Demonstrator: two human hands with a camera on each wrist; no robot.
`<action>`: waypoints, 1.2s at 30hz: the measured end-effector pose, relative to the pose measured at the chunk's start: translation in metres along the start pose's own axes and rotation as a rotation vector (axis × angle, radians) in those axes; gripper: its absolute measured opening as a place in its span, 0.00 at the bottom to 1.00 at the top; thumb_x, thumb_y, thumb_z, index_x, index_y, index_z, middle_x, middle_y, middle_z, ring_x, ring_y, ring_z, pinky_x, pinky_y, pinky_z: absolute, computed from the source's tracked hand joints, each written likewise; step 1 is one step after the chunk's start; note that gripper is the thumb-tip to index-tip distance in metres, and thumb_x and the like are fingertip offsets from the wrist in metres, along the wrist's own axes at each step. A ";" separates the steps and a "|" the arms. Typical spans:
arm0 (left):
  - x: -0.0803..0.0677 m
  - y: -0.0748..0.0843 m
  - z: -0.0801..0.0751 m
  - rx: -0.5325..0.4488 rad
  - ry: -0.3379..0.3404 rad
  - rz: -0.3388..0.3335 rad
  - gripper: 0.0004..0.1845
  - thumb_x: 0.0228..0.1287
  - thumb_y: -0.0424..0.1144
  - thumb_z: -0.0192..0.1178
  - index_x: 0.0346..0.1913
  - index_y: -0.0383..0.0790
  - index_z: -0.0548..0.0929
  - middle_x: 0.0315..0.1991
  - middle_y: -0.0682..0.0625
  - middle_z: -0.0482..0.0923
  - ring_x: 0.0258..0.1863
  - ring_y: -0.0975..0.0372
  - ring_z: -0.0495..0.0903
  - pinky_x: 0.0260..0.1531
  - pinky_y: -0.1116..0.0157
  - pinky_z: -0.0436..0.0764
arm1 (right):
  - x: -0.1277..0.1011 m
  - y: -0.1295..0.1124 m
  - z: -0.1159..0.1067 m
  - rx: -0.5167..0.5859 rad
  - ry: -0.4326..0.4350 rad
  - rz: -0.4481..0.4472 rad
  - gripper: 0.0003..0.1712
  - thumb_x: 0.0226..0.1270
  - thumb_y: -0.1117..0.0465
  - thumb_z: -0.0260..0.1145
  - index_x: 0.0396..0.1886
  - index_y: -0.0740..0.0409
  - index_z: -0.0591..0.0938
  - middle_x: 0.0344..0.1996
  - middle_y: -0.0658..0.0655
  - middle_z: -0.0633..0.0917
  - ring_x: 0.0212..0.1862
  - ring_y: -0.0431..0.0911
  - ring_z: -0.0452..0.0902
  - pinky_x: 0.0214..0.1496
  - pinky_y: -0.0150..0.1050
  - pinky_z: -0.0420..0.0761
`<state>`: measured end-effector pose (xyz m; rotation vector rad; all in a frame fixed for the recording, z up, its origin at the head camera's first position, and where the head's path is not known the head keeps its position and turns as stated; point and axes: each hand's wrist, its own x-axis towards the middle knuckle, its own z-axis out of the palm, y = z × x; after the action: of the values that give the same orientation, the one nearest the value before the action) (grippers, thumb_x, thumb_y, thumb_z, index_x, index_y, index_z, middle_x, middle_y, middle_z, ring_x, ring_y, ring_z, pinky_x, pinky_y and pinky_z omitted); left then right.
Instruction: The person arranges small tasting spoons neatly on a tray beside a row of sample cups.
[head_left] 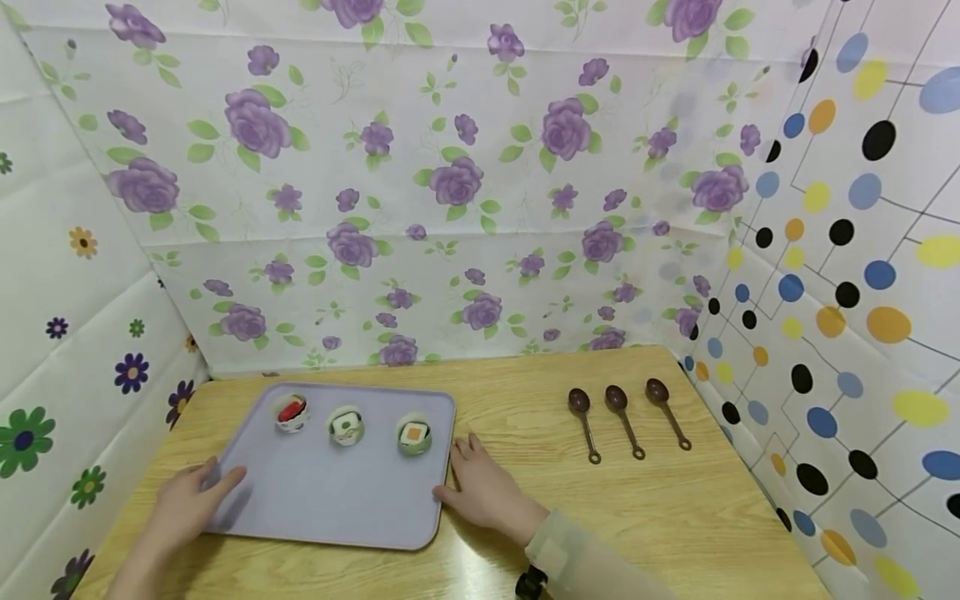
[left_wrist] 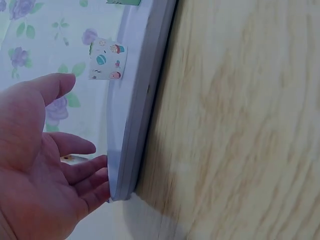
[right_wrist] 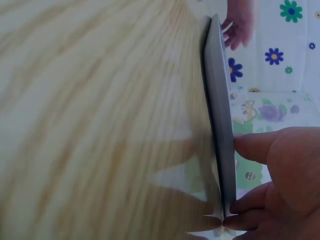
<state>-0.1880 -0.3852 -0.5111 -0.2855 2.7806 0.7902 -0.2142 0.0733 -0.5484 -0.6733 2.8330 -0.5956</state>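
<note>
Head view: lilac plastic tray (head_left: 330,492) lying flat on a wooden table (head_left: 675,517), toward its left half; three small paper cups in a row along the far part of the tray, one with a red filling (head_left: 292,412), one with a green-and-white filling (head_left: 347,425), one with an orange square on top (head_left: 414,436). Left hand (head_left: 187,504) at the tray's near left corner, thumb lying over the rim; right hand (head_left: 483,487) against the tray's right edge, fingers fairly straight along it. Three brown spoons (head_left: 626,417) side by side on the table, well apart from the tray to the right. Floral and dotted sheets wall in the table. Left wrist view: left hand (left_wrist: 40,170) with fingertips curled under the tray's (left_wrist: 132,115) corner, thumb raised clear above the rim, a loose grasp. Right wrist view: right hand (right_wrist: 277,185) gripping the tray (right_wrist: 220,120) edge, thumb on top and fingers beneath; the far hand shows beyond the tray.
</note>
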 end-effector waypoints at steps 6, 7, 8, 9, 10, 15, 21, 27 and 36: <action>-0.002 0.005 0.006 -0.047 -0.023 0.019 0.56 0.82 0.68 0.47 0.75 0.09 0.51 0.74 0.12 0.48 0.73 0.20 0.50 0.71 0.28 0.57 | -0.001 0.010 -0.007 0.045 0.000 0.017 0.48 0.80 0.40 0.64 0.83 0.69 0.63 0.82 0.68 0.63 0.85 0.64 0.49 0.80 0.56 0.65; -0.001 0.006 0.007 -0.048 -0.020 0.032 0.56 0.82 0.67 0.48 0.75 0.09 0.52 0.74 0.13 0.48 0.73 0.20 0.51 0.71 0.28 0.57 | 0.000 0.013 -0.007 0.050 0.002 0.018 0.47 0.81 0.41 0.65 0.83 0.69 0.63 0.82 0.69 0.63 0.85 0.64 0.49 0.80 0.56 0.65; -0.001 0.006 0.009 -0.051 -0.018 0.042 0.56 0.82 0.67 0.48 0.75 0.09 0.52 0.74 0.13 0.49 0.73 0.20 0.51 0.71 0.28 0.57 | 0.000 0.015 -0.008 0.057 0.005 0.019 0.47 0.81 0.42 0.65 0.82 0.70 0.63 0.82 0.69 0.63 0.84 0.65 0.48 0.80 0.57 0.64; -0.001 0.007 0.010 -0.055 -0.017 0.050 0.56 0.81 0.67 0.49 0.75 0.09 0.52 0.74 0.13 0.49 0.73 0.20 0.51 0.71 0.29 0.58 | 0.001 0.018 -0.009 0.062 0.006 0.021 0.46 0.81 0.43 0.65 0.82 0.70 0.63 0.82 0.69 0.63 0.85 0.65 0.48 0.81 0.57 0.64; -0.001 0.008 0.012 -0.056 -0.016 0.061 0.56 0.81 0.66 0.50 0.74 0.09 0.52 0.74 0.13 0.49 0.73 0.20 0.52 0.71 0.28 0.59 | 0.002 0.021 -0.010 0.066 0.005 0.023 0.46 0.81 0.44 0.65 0.83 0.70 0.63 0.82 0.69 0.63 0.85 0.65 0.47 0.81 0.57 0.63; -0.002 0.010 0.019 -0.060 0.011 0.147 0.56 0.77 0.62 0.62 0.73 0.08 0.55 0.73 0.14 0.56 0.70 0.24 0.66 0.66 0.34 0.72 | 0.007 0.037 -0.016 0.082 0.002 0.012 0.43 0.83 0.49 0.63 0.82 0.71 0.62 0.81 0.72 0.62 0.84 0.67 0.45 0.82 0.58 0.60; -0.002 0.014 0.026 -0.071 0.001 0.237 0.60 0.64 0.56 0.77 0.72 0.06 0.56 0.70 0.12 0.60 0.61 0.31 0.79 0.58 0.41 0.83 | 0.010 0.053 -0.024 0.079 -0.008 0.024 0.40 0.85 0.51 0.61 0.82 0.71 0.62 0.81 0.72 0.62 0.85 0.68 0.43 0.82 0.60 0.59; -0.002 0.019 0.031 -0.113 -0.083 0.217 0.67 0.57 0.57 0.81 0.74 0.06 0.52 0.72 0.10 0.52 0.70 0.24 0.66 0.66 0.36 0.74 | 0.010 0.061 -0.028 0.085 0.003 0.042 0.36 0.87 0.53 0.58 0.81 0.71 0.64 0.81 0.72 0.63 0.85 0.67 0.43 0.82 0.60 0.59; -0.005 0.032 0.045 0.007 -0.081 0.274 0.74 0.44 0.62 0.86 0.74 0.08 0.55 0.72 0.12 0.54 0.70 0.20 0.59 0.68 0.30 0.67 | 0.008 0.073 -0.035 0.047 0.036 0.067 0.33 0.87 0.56 0.57 0.80 0.73 0.67 0.79 0.74 0.64 0.84 0.69 0.46 0.82 0.61 0.58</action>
<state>-0.1832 -0.3336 -0.5316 0.1304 2.7790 0.8316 -0.2585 0.1411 -0.5476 -0.5623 2.8518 -0.6666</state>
